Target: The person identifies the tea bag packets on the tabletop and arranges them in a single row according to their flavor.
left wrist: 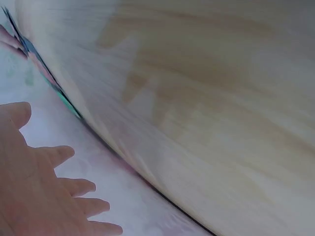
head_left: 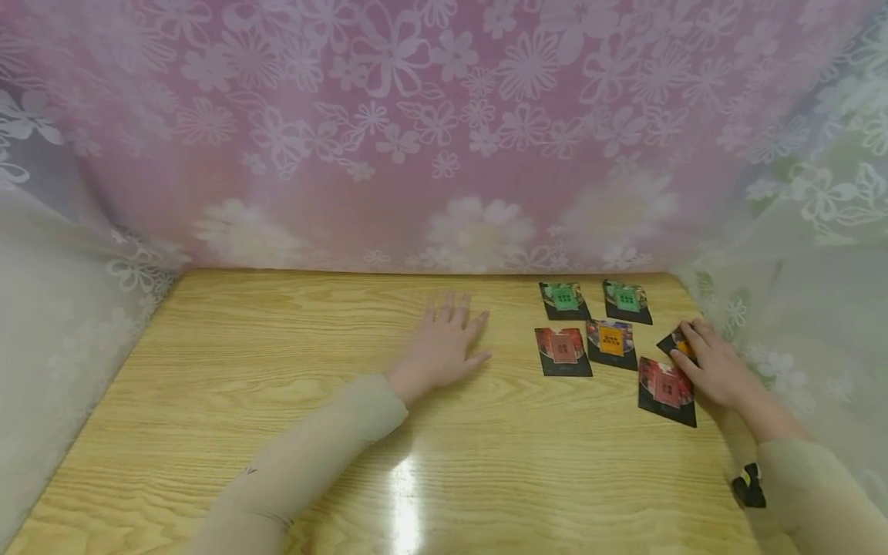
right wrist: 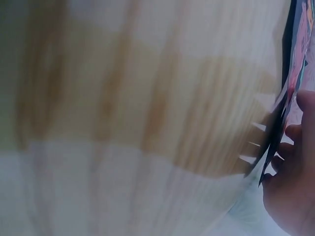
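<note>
My left hand (head_left: 438,348), fingers spread, is over the middle of the wooden table with nothing in it; the left wrist view shows its shadow apart from the hand (left wrist: 44,191). At the table's right edge my right hand (head_left: 721,370) pinches a small black packet with an orange label (head_left: 683,344), partly covered by the fingers. Just below that hand lies a black packet with a red label (head_left: 667,391). To its left lie an orange-labelled packet (head_left: 612,342) and another red-labelled packet (head_left: 563,352). Farther back are two green-labelled packets (head_left: 564,301), (head_left: 627,301).
The wood-grain table (head_left: 243,401) has a flowered pink curtain (head_left: 388,154) behind it and pale flowered curtains (head_left: 55,331) at the sides. A small black object with a yellow patch (head_left: 749,487) is beyond the right edge, near the right sleeve.
</note>
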{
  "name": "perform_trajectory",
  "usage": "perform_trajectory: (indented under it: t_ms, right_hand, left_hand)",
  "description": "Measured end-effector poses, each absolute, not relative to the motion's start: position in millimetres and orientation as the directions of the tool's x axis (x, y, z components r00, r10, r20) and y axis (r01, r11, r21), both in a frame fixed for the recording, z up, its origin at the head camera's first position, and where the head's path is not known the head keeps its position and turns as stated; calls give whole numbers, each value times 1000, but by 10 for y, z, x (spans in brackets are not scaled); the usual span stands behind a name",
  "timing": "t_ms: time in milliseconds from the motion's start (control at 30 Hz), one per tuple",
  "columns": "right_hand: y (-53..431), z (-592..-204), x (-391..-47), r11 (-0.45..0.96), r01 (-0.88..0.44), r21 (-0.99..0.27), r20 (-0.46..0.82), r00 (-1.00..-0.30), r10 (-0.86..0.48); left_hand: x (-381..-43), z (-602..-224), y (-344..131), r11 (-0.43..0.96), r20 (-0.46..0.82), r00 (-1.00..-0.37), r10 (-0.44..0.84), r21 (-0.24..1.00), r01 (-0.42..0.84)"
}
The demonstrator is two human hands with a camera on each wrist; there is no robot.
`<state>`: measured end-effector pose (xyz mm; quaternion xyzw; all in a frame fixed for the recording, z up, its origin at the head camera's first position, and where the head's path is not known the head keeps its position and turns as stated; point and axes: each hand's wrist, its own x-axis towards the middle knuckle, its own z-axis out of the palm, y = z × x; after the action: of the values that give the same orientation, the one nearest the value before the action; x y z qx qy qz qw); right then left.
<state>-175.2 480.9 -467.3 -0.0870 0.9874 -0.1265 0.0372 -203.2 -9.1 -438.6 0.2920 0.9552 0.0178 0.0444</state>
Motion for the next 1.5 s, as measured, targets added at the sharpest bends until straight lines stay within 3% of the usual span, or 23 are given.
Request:
perform_trajectory:
  t_ms: [600, 867, 1167, 1500]
  right_hand:
    - [4775, -4598, -1762, 963, -160, -217, -149, -969, -195]
    - [4776, -4612, -1732, 966, -146, -215, -154, -971, -181]
    - [4755, -4640, -1738, 963, -147, -226, -162, -969, -186]
    - [4773, -4694, -1742, 955, -154, -254, -131, -973, -192]
  left_hand:
    - [-2000, -4426, 856, 749, -92, -748, 658, -20, 662]
    - [-1985, -4457, 1148, 698, -151, -710, 688, -130, 704]
    - [-1979, -4501, 1287, 635, -201, -677, 708, -236, 735]
    - [-1969, -4508, 1239, 597, -220, -648, 729, -258, 760]
